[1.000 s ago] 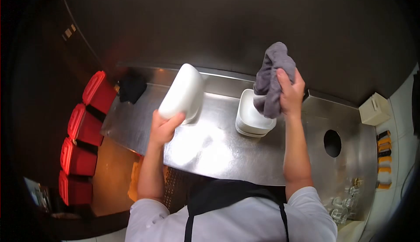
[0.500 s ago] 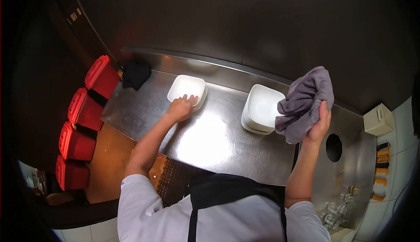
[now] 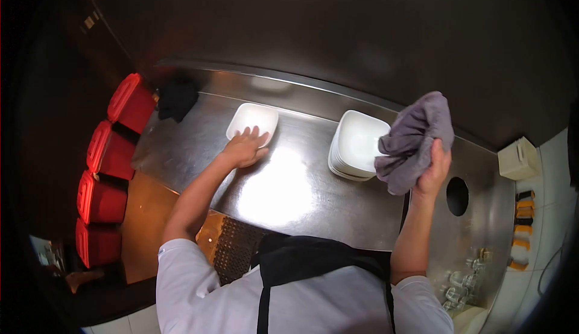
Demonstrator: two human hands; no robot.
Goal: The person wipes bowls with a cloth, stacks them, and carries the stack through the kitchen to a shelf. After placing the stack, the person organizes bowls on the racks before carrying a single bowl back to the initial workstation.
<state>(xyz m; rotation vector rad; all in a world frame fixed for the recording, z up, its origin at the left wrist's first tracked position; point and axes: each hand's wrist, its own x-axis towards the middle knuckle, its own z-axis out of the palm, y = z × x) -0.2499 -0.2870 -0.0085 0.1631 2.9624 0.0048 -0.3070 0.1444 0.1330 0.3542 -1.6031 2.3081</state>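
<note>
My left hand (image 3: 243,149) lies over the near rim of a white square bowl (image 3: 252,117) on the steel counter, its fingers stretched and apart. The fingertips reach over the inside of the bowl, and the hand hides the near side. Bunched in my right hand (image 3: 435,171) is a grey-purple cloth (image 3: 417,138), held up above the counter's right part. A stack of white square bowls (image 3: 362,141) stands just left of the cloth, which overlaps its right edge in this view.
Red lidded bins (image 3: 114,153) line the left side. Dark cloth (image 3: 178,100) lies at the counter's back left corner. On the right are a round hole (image 3: 457,196), several glasses (image 3: 461,286), a cream box (image 3: 518,159) and yellow-and-black handles (image 3: 523,220) along the wall.
The view has shifted slightly. My left hand's fingers have spread and loosened at the bowl's near rim. The right hand still holds the cloth, in nearly the same pose.
</note>
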